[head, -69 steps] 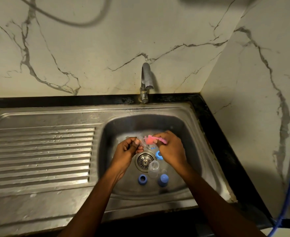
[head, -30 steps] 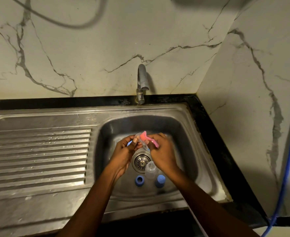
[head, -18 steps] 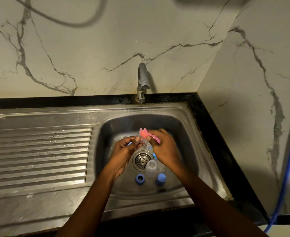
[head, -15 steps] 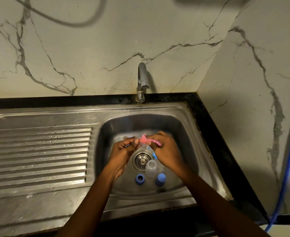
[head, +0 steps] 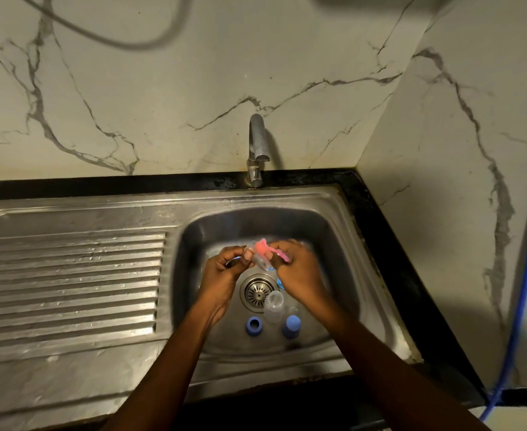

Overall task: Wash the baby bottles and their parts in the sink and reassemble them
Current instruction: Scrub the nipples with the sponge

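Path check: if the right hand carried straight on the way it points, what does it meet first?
Likely the clear bottle part pinched by the left hand; the right hand holds its pink brush right at it. Depth unclear.

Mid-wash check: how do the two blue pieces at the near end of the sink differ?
The left blue piece shows an open hole through its middle, like a ring; the right blue piece has a closed top. The right blue piece also seems a little taller than the left blue piece. Both are blue and round, rest unheld on the sink floor, and flank the clear bottle.
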